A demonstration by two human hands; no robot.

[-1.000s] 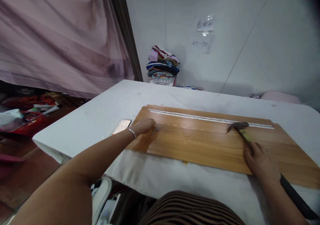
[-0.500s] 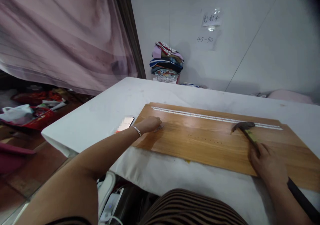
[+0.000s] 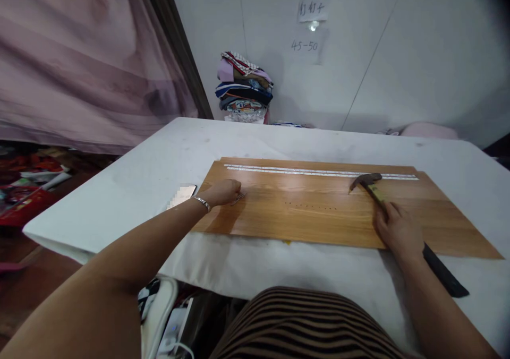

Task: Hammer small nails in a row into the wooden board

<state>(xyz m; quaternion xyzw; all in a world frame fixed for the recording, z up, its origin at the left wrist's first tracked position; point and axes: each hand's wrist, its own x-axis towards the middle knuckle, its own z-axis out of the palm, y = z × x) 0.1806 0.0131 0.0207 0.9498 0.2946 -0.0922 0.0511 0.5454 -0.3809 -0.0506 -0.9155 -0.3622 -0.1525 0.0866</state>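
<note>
A long wooden board (image 3: 319,221) lies on a white-covered table (image 3: 159,162). My left hand (image 3: 223,191) rests at the board's left end, its fingers pinched on a small bunch of nails (image 3: 239,196). My right hand (image 3: 398,231) is wrapped round the handle of a hammer (image 3: 370,185), whose dark head rests on the board near a white strip (image 3: 319,172) along the far edge. A short row of small dark dots (image 3: 311,206) marks the board's middle.
A phone (image 3: 182,195) lies on the table just left of the board. Folded clothes (image 3: 244,88) are stacked against the wall behind the table. A pink curtain (image 3: 79,56) hangs at left, with clutter (image 3: 27,189) on the floor below it.
The view has swung a little, so the board sits more squarely in front of me. Both hands keep their places on the board, the left on the nails and the right on the hammer.
</note>
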